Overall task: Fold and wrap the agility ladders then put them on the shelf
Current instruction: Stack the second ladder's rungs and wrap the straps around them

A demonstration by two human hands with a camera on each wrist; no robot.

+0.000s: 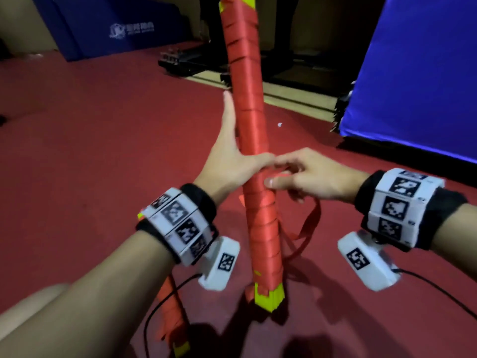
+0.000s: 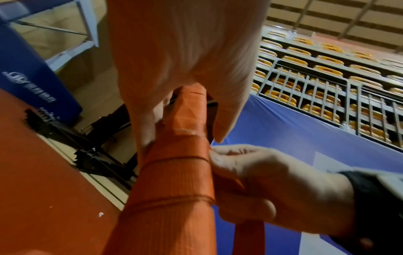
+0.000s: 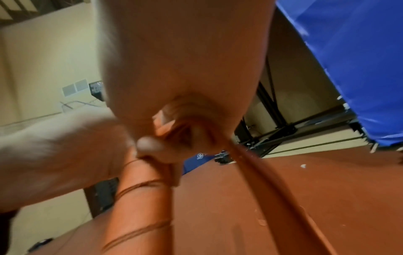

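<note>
A long ladder bundle (image 1: 247,99), wound in red strap with yellow rung ends at both tips, stands nearly upright on the red floor. My left hand (image 1: 232,156) holds it at mid-height, fingers straight up its left side and thumb laid across the front. My right hand (image 1: 304,177) pinches the red strap (image 1: 308,223) against the bundle just below that thumb; the loose strap hangs in a loop to the right. In the left wrist view the bundle (image 2: 174,172) runs between my thumb and fingers. In the right wrist view the strap (image 3: 261,172) trails from my curled fingers.
A second red and yellow bundle (image 1: 173,306) lies at the lower left, partly behind my left forearm. Blue mats (image 1: 418,73) stand at the right and back left. A black metal frame (image 1: 191,63) sits on the floor behind. Racks of orange items (image 2: 316,77) rise beyond.
</note>
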